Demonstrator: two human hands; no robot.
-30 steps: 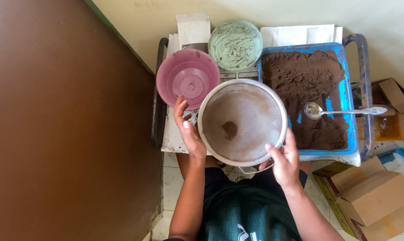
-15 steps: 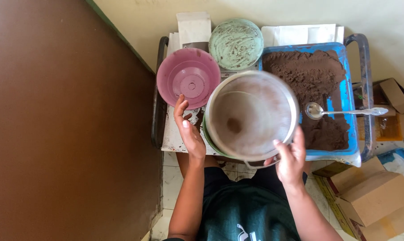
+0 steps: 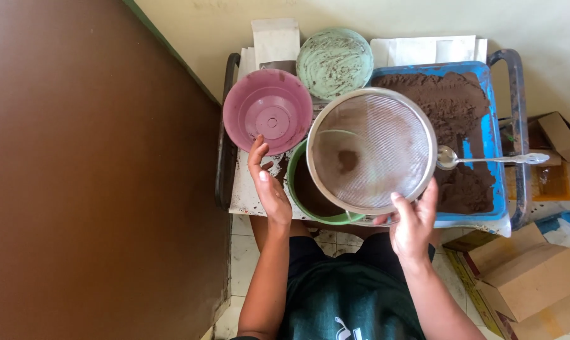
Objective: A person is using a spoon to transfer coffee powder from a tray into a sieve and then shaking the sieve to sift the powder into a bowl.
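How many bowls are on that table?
3: a pink bowl at the back left, a pale green bowl behind it, and a green bowl partly hidden under the sieve.

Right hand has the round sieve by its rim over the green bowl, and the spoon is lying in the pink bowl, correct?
Not quite. The head view shows the spoon lying on the brown powder in the blue tray, not the pink bowl. The right hand does hold the sieve over the green bowl.

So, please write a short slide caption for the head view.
Right hand holds a round mesh sieve over a green bowl; left hand beside it; tray of brown powder alongside.
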